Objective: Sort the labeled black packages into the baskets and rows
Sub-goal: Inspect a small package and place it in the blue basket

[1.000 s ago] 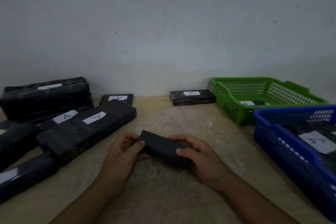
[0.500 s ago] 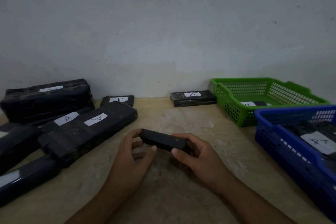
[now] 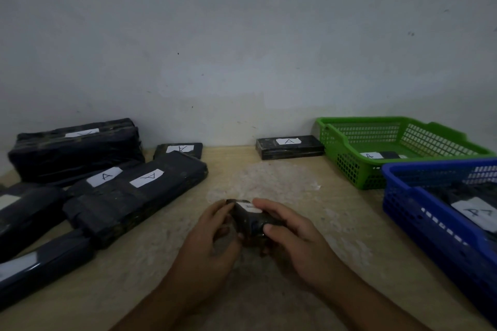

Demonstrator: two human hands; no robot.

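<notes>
**Package** (image 3: 248, 220): small and black, held over the table (image 3: 309, 196) near the middle of its near edge. Whether it touches the surface cannot be told. A white label (image 3: 248, 207) is carried on its upper face, with writing too blurred to be read.

**Left hand** (image 3: 212, 239): curled round the package's left end.

**Right hand** (image 3: 293, 234): curled round the package's right end.

**Green basket** (image 3: 347, 148): set at the far right corner. One flat black pack (image 3: 382, 154) labelled "A" is laid inside.

**Blue basket** (image 3: 398, 196): set along the right edge, just in front of the green basket. A black bundle (image 3: 473, 212) with a white label is held inside.

**Slab** (image 3: 290, 146): black, labelled "A", laid along the far edge just left of the green basket.

**Heap** (image 3: 134, 193): long black packages piled along the left edge, several marked "A". One smaller labelled piece (image 3: 178, 149) is laid behind them at the far edge.
</notes>
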